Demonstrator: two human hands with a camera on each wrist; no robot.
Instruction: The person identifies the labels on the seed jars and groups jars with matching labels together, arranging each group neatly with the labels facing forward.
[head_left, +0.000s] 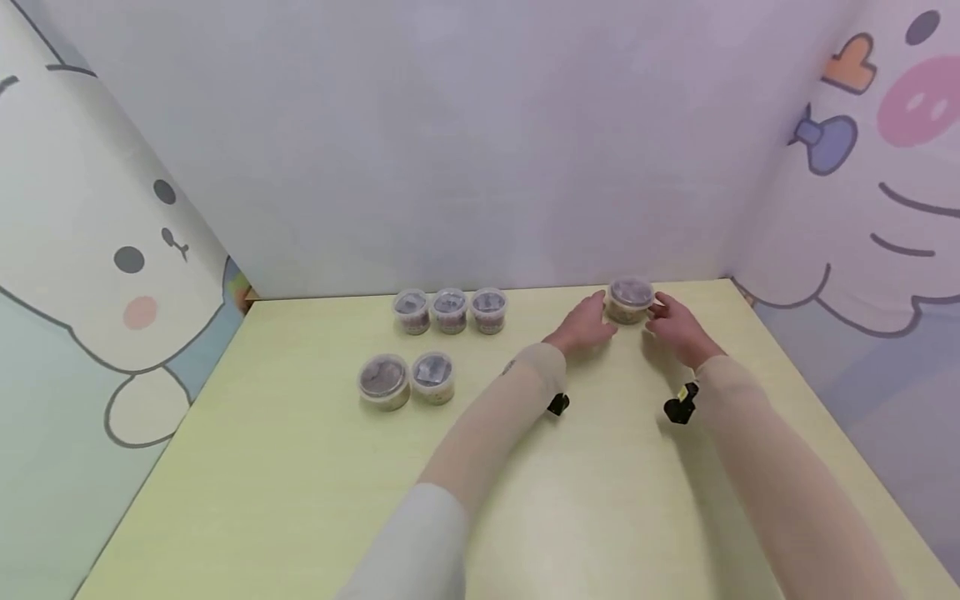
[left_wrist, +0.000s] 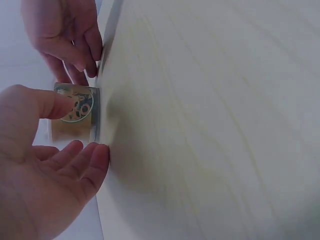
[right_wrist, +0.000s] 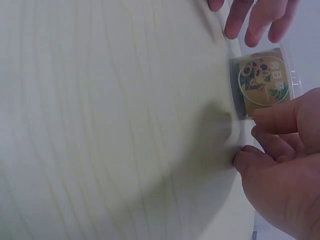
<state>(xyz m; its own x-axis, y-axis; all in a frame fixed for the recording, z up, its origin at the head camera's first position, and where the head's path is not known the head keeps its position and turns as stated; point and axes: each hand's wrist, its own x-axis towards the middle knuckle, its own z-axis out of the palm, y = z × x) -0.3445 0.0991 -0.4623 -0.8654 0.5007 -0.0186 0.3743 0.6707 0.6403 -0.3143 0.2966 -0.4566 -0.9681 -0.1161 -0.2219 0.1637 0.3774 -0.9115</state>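
Observation:
A round, clear-walled tub with a lid point(head_left: 630, 300) stands at the table's back right, between my two hands. On its side a round label point(right_wrist: 263, 80) with flower pictures shows in the right wrist view. My left hand point(head_left: 587, 327) is spread at the tub's left side, thumb and fingers apart and not closed round it. At the tub's right side is my right hand point(head_left: 678, 331), its fingers loosely bent. Whether its fingertips touch the tub, I cannot tell.
Three smaller lidded tubs point(head_left: 450, 311) stand in a row at the table's back, left of my hands. Nearer to me are a wide tub point(head_left: 384, 382) and a smaller one point(head_left: 433, 377), side by side. A pale curtain point(head_left: 480, 150) hangs behind the table point(head_left: 300, 500).

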